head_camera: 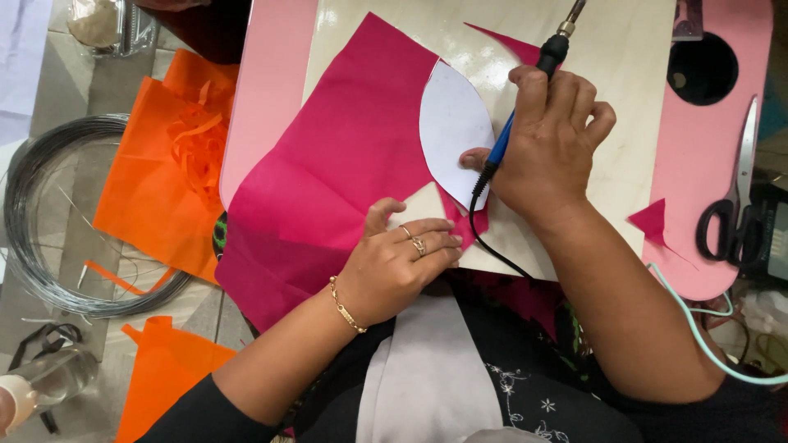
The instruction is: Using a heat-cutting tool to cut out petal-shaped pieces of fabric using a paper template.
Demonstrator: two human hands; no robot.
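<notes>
Head view: a pink table [275, 74] carries a pale wooden board [632, 49], and across the board's left edge lies a large sheet of magenta fabric [328, 172], draping off the table's near left edge. On the fabric, near the board's middle, rests a white leaf-shaped paper template [451, 123]. The right hand [554, 139] is clamped around a blue-handled heated cutting tool [525, 107], whose tip meets the fabric at the template's lower right edge; its black cord [492, 250] runs off the board's near edge. The left hand [402, 258], fingers together and flat, presses the fabric down at the board's near edge, just below the template. The two hands are apart but close. A small magenta scrap [652, 221] lies near the table's right edge, with black-handled scissors [735, 201] at that edge. On the floor to the left lie orange fabric [156, 180] and a coil of wire [49, 221].
</notes>
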